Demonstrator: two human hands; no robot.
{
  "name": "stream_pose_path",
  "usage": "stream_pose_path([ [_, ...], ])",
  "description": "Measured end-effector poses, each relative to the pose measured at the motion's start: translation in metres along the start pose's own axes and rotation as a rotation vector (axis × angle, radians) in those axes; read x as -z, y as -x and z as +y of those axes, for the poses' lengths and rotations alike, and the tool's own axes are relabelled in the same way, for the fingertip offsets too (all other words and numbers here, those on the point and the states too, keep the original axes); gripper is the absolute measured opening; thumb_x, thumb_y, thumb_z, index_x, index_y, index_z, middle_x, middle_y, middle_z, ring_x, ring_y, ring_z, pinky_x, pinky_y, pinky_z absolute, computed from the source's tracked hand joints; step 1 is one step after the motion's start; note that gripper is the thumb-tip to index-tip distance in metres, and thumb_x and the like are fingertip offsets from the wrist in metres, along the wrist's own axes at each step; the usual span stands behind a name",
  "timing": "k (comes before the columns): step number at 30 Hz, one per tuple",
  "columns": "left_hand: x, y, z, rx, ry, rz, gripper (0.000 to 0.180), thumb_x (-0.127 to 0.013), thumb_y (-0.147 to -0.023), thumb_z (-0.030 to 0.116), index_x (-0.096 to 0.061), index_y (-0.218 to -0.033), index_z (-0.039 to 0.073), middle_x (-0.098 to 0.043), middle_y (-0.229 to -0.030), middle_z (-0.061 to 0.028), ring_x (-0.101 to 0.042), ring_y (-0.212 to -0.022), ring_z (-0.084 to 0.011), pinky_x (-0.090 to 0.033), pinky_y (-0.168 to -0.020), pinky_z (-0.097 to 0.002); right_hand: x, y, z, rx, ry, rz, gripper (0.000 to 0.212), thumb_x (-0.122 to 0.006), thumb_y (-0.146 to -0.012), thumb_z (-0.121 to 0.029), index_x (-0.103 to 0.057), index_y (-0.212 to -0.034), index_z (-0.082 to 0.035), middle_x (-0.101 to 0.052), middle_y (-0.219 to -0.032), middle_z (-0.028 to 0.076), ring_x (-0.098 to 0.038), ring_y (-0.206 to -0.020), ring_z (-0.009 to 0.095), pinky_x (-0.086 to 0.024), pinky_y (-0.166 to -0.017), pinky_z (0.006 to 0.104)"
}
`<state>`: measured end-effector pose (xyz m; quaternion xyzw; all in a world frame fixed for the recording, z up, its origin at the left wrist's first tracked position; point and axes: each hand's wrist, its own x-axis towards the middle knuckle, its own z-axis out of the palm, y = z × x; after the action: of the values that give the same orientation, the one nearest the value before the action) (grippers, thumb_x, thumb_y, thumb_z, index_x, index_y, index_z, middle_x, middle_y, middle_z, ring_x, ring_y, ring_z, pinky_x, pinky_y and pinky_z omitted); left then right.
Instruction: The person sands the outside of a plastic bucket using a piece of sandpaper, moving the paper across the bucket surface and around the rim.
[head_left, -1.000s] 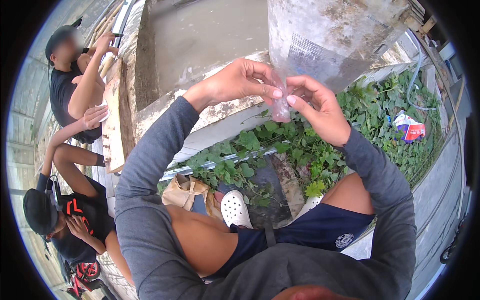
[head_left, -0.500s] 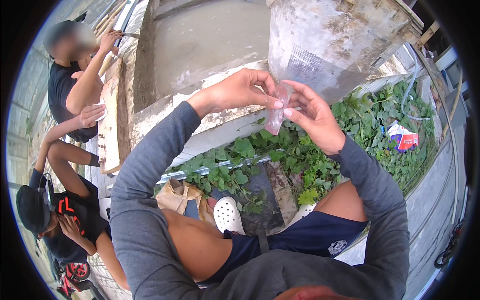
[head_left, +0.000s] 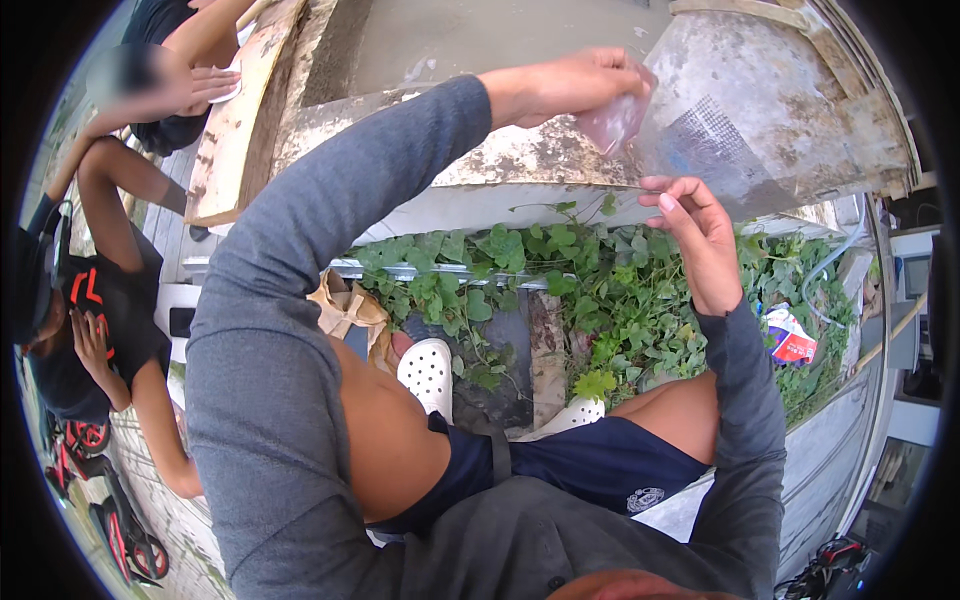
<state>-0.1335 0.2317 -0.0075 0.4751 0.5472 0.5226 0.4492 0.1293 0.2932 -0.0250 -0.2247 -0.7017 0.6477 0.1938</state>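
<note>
My left hand [head_left: 585,88] is raised over the far ledge, its fingers closed and a little blurred. From it hangs a small clear plastic bag [head_left: 615,125] with a pinkish tint. What the bag holds cannot be made out. Lower and to the right, my right hand [head_left: 698,235] is apart from the bag, thumb and fingertips pinched together. Something thin seems to lie at those fingertips, too fine to name. Behind both hands stands a big stained, whitish container [head_left: 790,110] with a mesh-like patch on its side.
A basin of murky grey water [head_left: 500,40] lies beyond the pale ledge [head_left: 480,150]. Leafy vines [head_left: 630,290] grow below it. A wooden board [head_left: 245,120] stands left, near two people. A crumpled packet [head_left: 788,335] lies right; brown paper [head_left: 355,310] sits by my shoe [head_left: 427,375].
My hands have separated. The left has carried the plastic bag up and away; the right has moved right and slightly down, off the bag. My view has shifted as well.
</note>
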Motion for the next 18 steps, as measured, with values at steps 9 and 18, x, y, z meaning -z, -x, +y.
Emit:
stream_pose_path([
  [9, -0.051, -0.056, -0.043, -0.300, -0.177, 0.660, 0.040, -0.063, -0.103, 0.029, -0.049, -0.122, -0.003, -0.067, -0.113, -0.0233, -0.069, -0.106, -0.0369, -0.051, -0.097, -0.0481, -0.017, 0.004, -0.008, 0.083, 0.309, -0.133, 0.007, -0.070, -0.102, -0.006, -0.066, -0.108, -0.004, -0.069, -0.099, 0.002, -0.068, -0.093, 0.011, -0.052, -0.091, 0.0292],
  [18, -0.125, -0.038, -0.078, -0.246, -0.205, 0.374, 0.106, -0.048, -0.104, 0.058, 0.004, -0.165, -0.011, 0.006, -0.174, -0.0342, 0.007, -0.165, -0.0382, -0.003, -0.133, -0.0541, -0.022, 0.028, -0.026, 0.090, 0.747, -0.347, 0.015, -0.075, -0.096, -0.007, -0.076, -0.110, -0.004, -0.076, -0.080, 0.004, -0.071, -0.078, 0.017, -0.050, -0.087, 0.0365],
])
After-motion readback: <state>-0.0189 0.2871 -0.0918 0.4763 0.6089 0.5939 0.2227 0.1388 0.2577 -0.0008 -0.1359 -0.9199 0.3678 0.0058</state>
